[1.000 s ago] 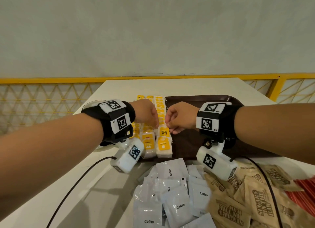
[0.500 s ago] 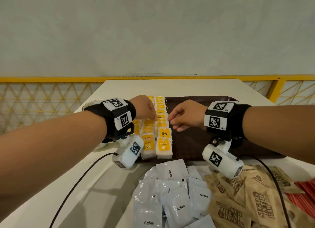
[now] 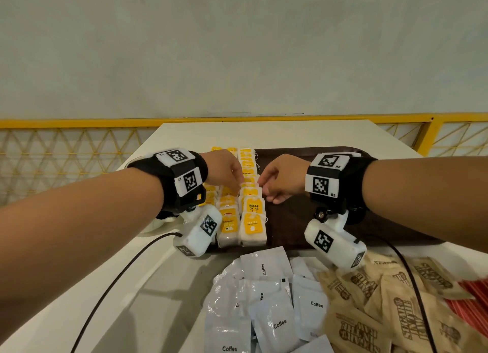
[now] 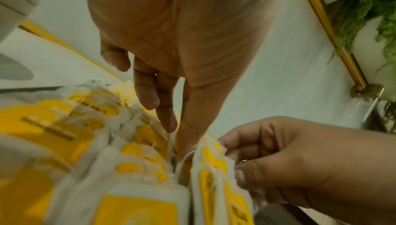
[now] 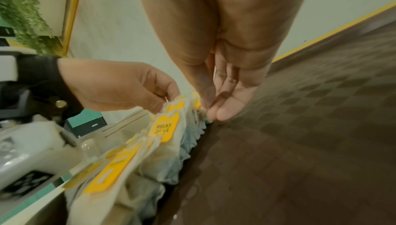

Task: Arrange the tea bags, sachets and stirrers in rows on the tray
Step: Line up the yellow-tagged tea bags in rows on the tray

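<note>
Left hand: fingers pinch a tea bag in the tea bags rows at the tray's 9 o'clock side | Right hand: fingers together, seemingly pinching the same row | Coffee sachets, sugar sachets, red stirrers: on worktop at tray's 6 o'clock

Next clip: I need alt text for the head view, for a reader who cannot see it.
Both hands meet over rows of yellow-tagged tea bags at the left end of a dark brown tray, left hand and right hand touching the bags. Nearer the camera, white coffee sachets and brown sugar sachets lie in loose piles.
</note>
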`<state>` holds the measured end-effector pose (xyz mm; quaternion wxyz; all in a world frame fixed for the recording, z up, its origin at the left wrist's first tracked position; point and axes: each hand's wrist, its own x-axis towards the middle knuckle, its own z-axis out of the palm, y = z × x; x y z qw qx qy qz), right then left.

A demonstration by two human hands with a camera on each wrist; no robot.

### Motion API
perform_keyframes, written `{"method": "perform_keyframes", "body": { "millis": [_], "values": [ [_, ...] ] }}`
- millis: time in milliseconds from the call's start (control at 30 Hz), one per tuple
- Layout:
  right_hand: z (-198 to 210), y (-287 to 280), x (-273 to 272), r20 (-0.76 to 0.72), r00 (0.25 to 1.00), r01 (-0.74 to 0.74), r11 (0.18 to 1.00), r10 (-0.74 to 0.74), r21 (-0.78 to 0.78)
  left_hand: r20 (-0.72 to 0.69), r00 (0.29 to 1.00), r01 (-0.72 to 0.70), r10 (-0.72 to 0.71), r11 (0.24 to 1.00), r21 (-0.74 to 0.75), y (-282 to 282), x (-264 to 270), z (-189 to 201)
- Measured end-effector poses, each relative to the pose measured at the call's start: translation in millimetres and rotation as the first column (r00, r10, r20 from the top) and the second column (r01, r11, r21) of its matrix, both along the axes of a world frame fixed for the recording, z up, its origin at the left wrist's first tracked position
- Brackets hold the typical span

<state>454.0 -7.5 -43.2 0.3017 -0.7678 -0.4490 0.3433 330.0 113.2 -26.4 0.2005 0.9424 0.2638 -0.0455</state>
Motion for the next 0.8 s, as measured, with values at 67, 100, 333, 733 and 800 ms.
{"method": "perform_keyframes", "body": {
  "millis": [67,100,333,733,800],
  "values": [
    [1.0,0.1,2.1,0.004,1.000,-0.001,1.000,0.001,0.012,0.001,0.999,0.036,-0.036,0.999,-0.026,-1.4,-4.6,1.5],
    [1.5,0.1,2.8,0.006,1.000,-0.005,1.000,0.005,0.021,-0.001,0.999,0.044,-0.044,0.998,-0.036,-2.5,-6.7,1.7],
    [1.4,3.1,0.7,0.091,0.995,-0.049,0.998,0.046,0.034,-0.007,0.997,0.074,-0.075,0.993,-0.090,-9.4,-16.2,-5.2],
    [0.2,20.3,-8.3,0.145,0.988,-0.052,0.997,0.060,-0.053,0.009,0.997,0.074,-0.073,0.984,-0.164,-8.0,-18.3,-0.8],
    [-3.5,22.6,-9.6,0.207,0.977,-0.048,0.998,0.053,-0.032,-0.001,0.997,0.074,-0.075,0.984,-0.160,-7.8,-17.2,0.4]
  ]
}}
